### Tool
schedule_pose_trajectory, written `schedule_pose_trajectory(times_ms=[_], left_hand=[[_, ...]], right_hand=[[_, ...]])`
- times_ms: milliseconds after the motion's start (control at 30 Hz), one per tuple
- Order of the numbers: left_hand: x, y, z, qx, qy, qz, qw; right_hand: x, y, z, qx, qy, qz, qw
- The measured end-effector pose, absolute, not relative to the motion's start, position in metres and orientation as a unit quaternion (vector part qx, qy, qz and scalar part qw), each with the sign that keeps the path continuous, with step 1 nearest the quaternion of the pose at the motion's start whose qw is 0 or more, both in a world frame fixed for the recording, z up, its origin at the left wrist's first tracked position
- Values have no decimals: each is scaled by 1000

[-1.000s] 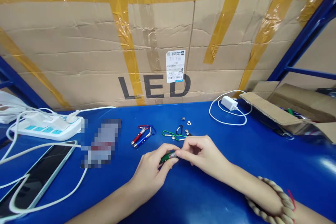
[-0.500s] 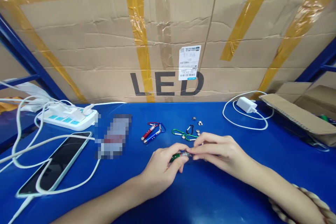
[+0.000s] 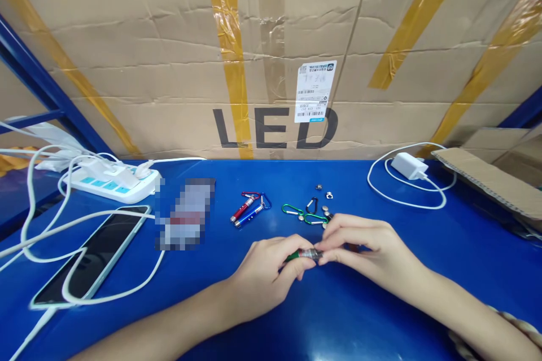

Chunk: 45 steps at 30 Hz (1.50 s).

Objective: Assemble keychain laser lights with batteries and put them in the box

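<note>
Left hand (image 3: 266,268) has its fingers closed around a slim green metal penlight with a silver label (image 3: 307,254), held just above the glossy blue bench (image 3: 359,316), near its front middle. Right hand (image 3: 372,245) has thumb and fingertips pinched at the penlight's silver-grey end; there's a dark bit under those fingers too, mostly hidden, can't tell what. Penlight lies roughly crosswise between the hands. Just beyond the right fingertips: two green wire-style carabiners (image 3: 292,210), one black carabiner (image 3: 312,205), small round silver discs (image 3: 325,208), and two small silver metal parts (image 3: 329,195) farther back. Left of that group, a red metal penlight (image 3: 241,210) and a blue metal penlight (image 3: 249,215) lie side by side, touching, each with a carabiner. White plug-in charger (image 3: 409,166) back right, ringed by its cable. Black-screened phone (image 3: 93,256) front left, white cables across it.
</note>
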<state>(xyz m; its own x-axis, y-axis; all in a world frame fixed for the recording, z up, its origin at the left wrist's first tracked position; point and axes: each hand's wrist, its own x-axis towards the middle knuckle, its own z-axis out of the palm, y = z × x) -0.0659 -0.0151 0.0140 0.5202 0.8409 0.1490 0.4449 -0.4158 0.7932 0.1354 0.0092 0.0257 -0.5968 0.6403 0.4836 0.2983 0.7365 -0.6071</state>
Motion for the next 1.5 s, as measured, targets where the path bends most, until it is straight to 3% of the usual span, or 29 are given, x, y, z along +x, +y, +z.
schedule_pose_trajectory(times_ms=[667,1067,1333,1500], left_hand=[[-65,-16,10,766,426,298,377],[-64,-16,9,826,363,303,307],[-66,-17,6,841,350,329,249],[-65,-16,7,818,371,331,290]], right_hand=[[132,5,36,-316,-819,254,406],[127,6,30,-433,-698,473,319],[122,2,26,-433,-597,613,281],[121,3,20,-445,-564,643,265]])
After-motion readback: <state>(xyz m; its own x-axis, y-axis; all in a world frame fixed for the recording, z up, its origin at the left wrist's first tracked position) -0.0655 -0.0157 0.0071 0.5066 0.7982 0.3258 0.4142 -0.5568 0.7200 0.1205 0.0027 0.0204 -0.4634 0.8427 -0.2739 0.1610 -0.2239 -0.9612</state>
